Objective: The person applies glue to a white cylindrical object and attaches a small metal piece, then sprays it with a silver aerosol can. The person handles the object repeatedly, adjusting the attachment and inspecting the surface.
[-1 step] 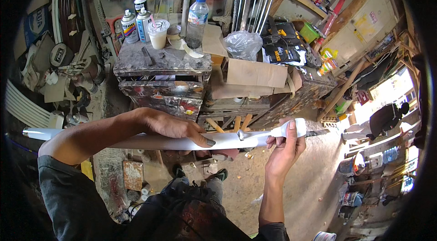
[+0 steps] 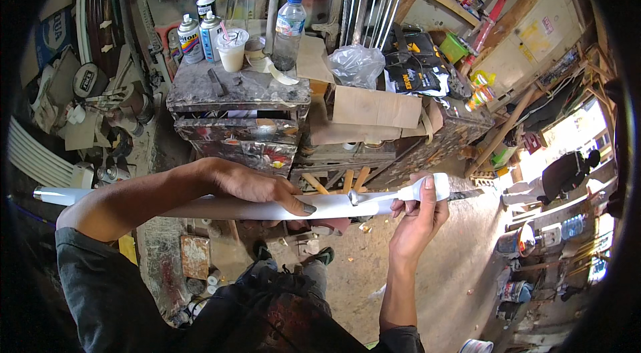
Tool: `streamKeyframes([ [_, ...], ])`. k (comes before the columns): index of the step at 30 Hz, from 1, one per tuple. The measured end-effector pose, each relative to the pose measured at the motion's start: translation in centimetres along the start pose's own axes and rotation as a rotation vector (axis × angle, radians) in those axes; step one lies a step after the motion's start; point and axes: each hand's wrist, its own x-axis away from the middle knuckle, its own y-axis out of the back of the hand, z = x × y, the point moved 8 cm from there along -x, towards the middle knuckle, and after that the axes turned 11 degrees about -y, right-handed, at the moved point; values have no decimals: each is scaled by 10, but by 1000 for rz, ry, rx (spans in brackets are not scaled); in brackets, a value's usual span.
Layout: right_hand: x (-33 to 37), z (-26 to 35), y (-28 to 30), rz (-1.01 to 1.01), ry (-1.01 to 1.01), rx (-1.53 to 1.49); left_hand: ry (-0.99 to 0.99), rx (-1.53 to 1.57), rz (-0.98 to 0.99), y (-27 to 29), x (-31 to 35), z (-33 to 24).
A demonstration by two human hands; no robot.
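The left hand closes over a long white tube, its thumb pressed along the near side and its other fingers mostly hidden. The right hand pinches a small white bottle between its thumb and fingers, beside the right part of the tube. The bottle's narrow nozzle points left, toward a small silvery piece at the tube; I cannot tell whether the two touch. The tube lies crosswise in front of the person, passing behind the left forearm and showing again at the far left. Below it, on the near side, are the person's feet in dark sandals on the dusty floor.

On the far side stands a paint-stained desk. Spray cans stand at its left, with a clear cup holding something pale just right of them, then a plastic bottle with a blue cap. Farther right are a crumpled clear bag, folded cardboard and black packets. Well to the right, near a bright opening, is another person in a dark top
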Motion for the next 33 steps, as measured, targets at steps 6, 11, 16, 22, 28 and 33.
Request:
streamKeyframes([
  [6,-1,0,3,-26,-22,7,35,54,8,-2,3,2],
  [11,-2,1,1,-7,-9,26,4,48,-6,0,2,0],
  [16,-1,2,-1,14,-1,47,-38,22,-6,0,0,-1],
  [22,0,2,0,-6,-14,52,-24,29,11,-2,-2,2],
  [28,2,2,6,-30,-35,-5,8,19,-2,-5,-1,2],
  [33,2,2,8,-16,-25,-61,38,-47,12,-5,1,-5],
])
